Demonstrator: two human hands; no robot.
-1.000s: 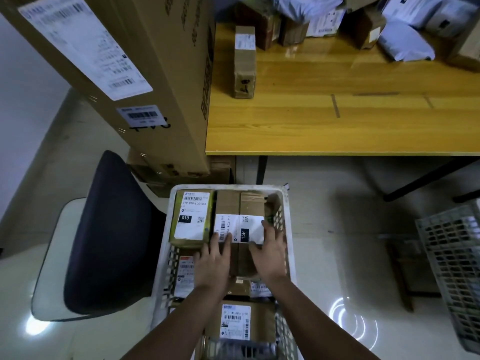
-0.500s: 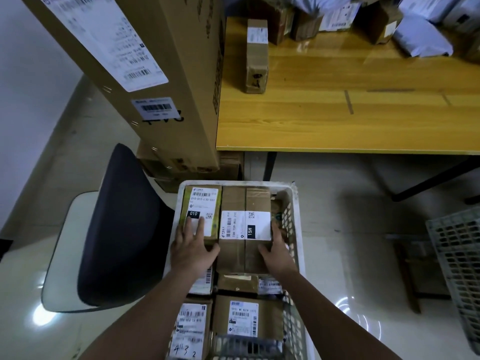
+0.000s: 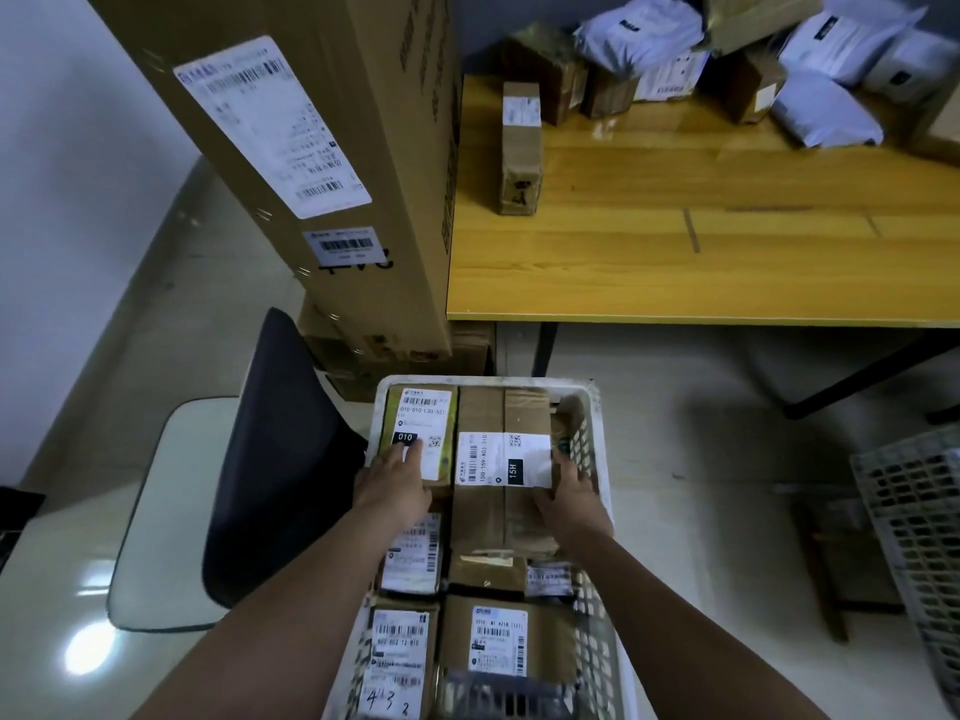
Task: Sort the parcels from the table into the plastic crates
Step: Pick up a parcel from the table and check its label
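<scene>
A white plastic crate [image 3: 597, 407] on the floor below me is packed with several labelled cardboard parcels. My left hand [image 3: 392, 483] lies flat, fingers straight, on the yellow-green parcel marked 010 [image 3: 421, 407] at the crate's far left. My right hand [image 3: 571, 498] touches the right edge of the brown box marked 15H [image 3: 501, 491], between box and crate wall. More parcels [image 3: 675, 59] sit piled at the back of the wooden table [image 3: 701, 272], with one long brown box [image 3: 521, 148] lying apart.
A tall cardboard carton [image 3: 311, 148] leans at the table's left end. A dark-backed chair [image 3: 270, 459] stands left of the crate. A second white crate [image 3: 914, 511] is on the floor at the right edge, with a low wooden stand [image 3: 831, 563] beside it.
My left hand moved from the 15H box onto the 010 parcel to its left. My right hand slid to the 15H box's right edge. The view tilted up toward the table.
</scene>
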